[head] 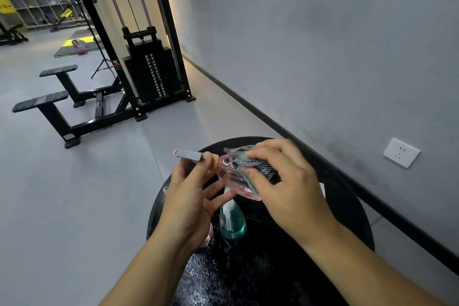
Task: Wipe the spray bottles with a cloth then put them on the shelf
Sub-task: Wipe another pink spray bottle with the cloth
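While the left hand [191, 196] grips the grey spray head, the right hand [285, 186] presses a knitted grey-teal cloth [255, 166] onto the ribbed clear pink bottle [231, 176] — held tilted above the round black table [347, 206]. A teal bottle [233, 223] stands upright near the table's centre — beneath both wrists.

- Two bare forearms come in from the bottom edge, no sleeve visible on either.
- The left hand [191, 196] wears no glove, ring or watch.
- The right hand [290, 189] is also bare, with short plain fingernails.
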Demonstrator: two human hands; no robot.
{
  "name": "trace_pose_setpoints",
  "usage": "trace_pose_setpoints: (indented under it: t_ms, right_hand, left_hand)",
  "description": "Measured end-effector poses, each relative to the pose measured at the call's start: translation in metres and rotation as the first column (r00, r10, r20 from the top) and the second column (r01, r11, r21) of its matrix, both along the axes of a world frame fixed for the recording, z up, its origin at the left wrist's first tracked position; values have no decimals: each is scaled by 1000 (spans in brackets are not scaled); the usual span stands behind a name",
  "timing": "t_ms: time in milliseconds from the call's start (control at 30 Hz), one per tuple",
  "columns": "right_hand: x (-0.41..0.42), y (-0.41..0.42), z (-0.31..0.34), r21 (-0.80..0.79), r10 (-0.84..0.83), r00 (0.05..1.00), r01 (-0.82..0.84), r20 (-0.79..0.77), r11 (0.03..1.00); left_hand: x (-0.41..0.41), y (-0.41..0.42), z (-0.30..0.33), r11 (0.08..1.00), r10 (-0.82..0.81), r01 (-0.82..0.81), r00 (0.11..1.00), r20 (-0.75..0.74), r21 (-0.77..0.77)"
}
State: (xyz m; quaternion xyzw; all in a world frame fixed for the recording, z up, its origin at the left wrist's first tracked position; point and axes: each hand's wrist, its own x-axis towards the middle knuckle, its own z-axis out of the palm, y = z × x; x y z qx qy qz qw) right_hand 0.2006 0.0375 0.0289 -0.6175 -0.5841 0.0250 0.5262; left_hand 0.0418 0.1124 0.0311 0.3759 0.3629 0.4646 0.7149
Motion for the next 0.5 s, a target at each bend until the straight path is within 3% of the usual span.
trace_pose_setpoints:
  t_ms: [100, 200, 300, 500]
  right_hand:
    - [-9, 5, -5, -12, -6, 991, 8, 137, 1000]
    - [-13, 2, -8, -132, 38, 951, 3, 308, 991]
    - [-11, 0, -10, -244, 81, 945, -2, 317, 970]
    - [-14, -1, -9, -187, 90, 933, -25, 348, 982]
  left_hand:
    - [2, 0, -4, 1000, -8, 8, 1000, 10, 1]
    - [-2, 4, -4, 1000, 30, -30, 1000, 4, 7]
    - [-4, 5, -5, 999, 53, -53, 998, -17, 8]
    - [2, -3, -8, 999, 30, -29, 999, -30, 25]
